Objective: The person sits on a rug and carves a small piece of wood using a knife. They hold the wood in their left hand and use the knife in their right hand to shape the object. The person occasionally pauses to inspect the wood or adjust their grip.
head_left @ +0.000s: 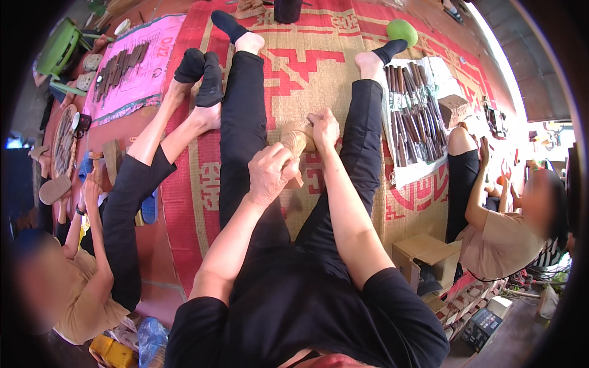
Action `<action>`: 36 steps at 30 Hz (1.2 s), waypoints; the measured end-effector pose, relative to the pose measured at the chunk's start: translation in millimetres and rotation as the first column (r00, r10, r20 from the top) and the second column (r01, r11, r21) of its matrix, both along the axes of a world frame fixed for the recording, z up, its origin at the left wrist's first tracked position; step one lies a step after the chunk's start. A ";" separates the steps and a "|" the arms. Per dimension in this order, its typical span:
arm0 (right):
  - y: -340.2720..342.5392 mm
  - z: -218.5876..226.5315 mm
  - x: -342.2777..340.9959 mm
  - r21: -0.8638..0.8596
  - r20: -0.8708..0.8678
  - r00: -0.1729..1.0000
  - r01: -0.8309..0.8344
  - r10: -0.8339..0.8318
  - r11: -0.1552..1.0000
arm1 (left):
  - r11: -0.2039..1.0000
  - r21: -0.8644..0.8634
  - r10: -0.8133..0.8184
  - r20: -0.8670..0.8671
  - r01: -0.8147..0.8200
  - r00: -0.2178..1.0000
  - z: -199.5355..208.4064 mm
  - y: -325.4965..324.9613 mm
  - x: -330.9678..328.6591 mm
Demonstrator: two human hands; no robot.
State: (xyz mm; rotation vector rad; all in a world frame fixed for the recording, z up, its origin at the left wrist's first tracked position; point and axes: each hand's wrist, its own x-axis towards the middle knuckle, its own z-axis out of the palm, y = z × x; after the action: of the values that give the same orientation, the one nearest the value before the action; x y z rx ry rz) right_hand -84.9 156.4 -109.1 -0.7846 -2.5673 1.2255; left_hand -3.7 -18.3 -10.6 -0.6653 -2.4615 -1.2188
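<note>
Between my legs, over the mat, is a pale carved wooden piece with curved grooves on its face. My left hand is closed at its near left side, gripping it; a tan wooden edge shows just below the fingers. My right hand lies at the piece's far right side, fingers curled and thumb and forefinger drawn together. Whatever is pinched there is too small or hidden to make out. Past my right leg, rows of dark-handled carving tools rest on a pale cloth.
A red and tan woven mat spreads under my legs. A green ball sits by my right foot. People work at left and right. More tools lie on a pink sheet. A cardboard box stands at right.
</note>
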 end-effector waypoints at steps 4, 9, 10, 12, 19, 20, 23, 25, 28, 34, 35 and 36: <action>-2.1 4.6 16.8 -0.200 -0.186 0.981 -0.094 0.057 0.975 | 0.999 0.026 0.048 -0.028 -0.047 0.998 -5.3 -1.0 0.2; -22.4 25.7 29.0 -0.079 -0.106 0.971 -0.223 0.215 0.972 | 1.000 -0.027 0.013 -0.020 -0.013 1.000 -3.7 -0.9 0.8; -20.3 22.3 20.9 0.000 -0.055 0.984 -0.170 0.170 0.985 | 1.000 -0.024 0.002 -0.009 -0.002 1.000 -1.0 0.2 0.4; -11.2 8.8 -3.0 0.160 0.032 0.997 -0.074 0.069 0.984 | 0.999 -0.024 -0.035 -0.030 0.034 0.999 1.1 0.1 0.6; -13.8 15.8 21.0 -0.195 -0.291 0.934 -0.268 0.205 0.944 | 1.000 -0.005 0.018 -0.018 -0.018 1.000 -4.2 -5.1 2.8; -19.0 16.9 24.9 -0.197 -0.280 0.920 -0.335 0.275 0.921 | 1.000 -0.016 0.005 0.000 -0.005 1.000 -3.1 -5.0 4.6; -19.7 18.9 17.2 -0.029 -0.128 0.961 -0.249 0.244 0.968 | 0.998 -0.050 -0.045 -0.024 0.043 0.999 1.0 -2.7 3.7; -8.2 10.7 -1.0 0.096 0.024 0.984 -0.176 0.175 0.980 | 0.994 -0.079 -0.079 -0.022 0.077 0.997 2.6 -1.3 5.5; 6.4 7.8 3.0 -0.056 -0.035 0.991 -0.134 0.132 0.989 | 0.996 -0.057 -0.067 -0.036 0.065 0.997 -1.1 -3.3 8.1; -16.8 16.2 28.3 -0.165 -0.229 0.927 -0.338 0.297 0.927 | 0.997 -0.058 -0.049 -0.018 0.048 0.999 -0.3 -3.8 5.7; -17.2 19.1 28.0 -0.137 -0.168 0.935 -0.336 0.312 0.932 | 0.998 -0.053 -0.043 -0.007 0.043 0.999 0.0 -3.8 5.5; -18.1 18.2 21.7 -0.045 -0.112 0.953 -0.287 0.281 0.957 | 0.998 -0.050 -0.039 0.001 0.039 0.999 1.3 -3.6 4.5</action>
State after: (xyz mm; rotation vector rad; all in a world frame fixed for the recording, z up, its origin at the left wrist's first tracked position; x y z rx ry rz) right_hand -63.3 138.3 -90.9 -0.3552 -2.6321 1.3895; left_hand 0.8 -21.9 -9.3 -0.7301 -2.4975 -1.1739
